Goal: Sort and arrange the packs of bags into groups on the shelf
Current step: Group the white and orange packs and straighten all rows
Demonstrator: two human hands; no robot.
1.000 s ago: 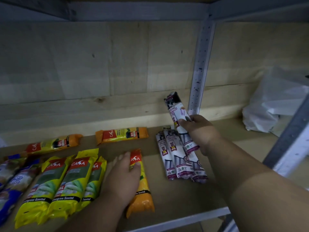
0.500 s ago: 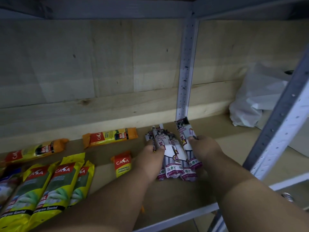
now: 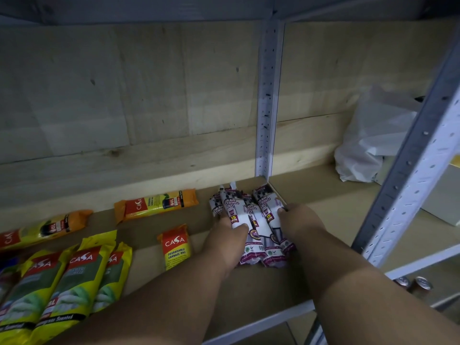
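Brown shelf board [image 3: 249, 290] carried the white-and-purple drawstring packs [image 3: 251, 220], bunched near its right end beside the steel upright [image 3: 270, 100]. Left hand [image 3: 227, 241] and right hand [image 3: 298, 224] cupped the bundle's two flanks, fingers curled on the outer packs. Squeezing evenly inward and squaring the ends would probably keep this group tidy.

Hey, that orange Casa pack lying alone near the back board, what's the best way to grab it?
Pinch the orange pack across its narrow width at mid-length, coming from above. It lies flat, its long side roughly along the back board, with bare shelf around it, so the fingers probably fit on both long edges.
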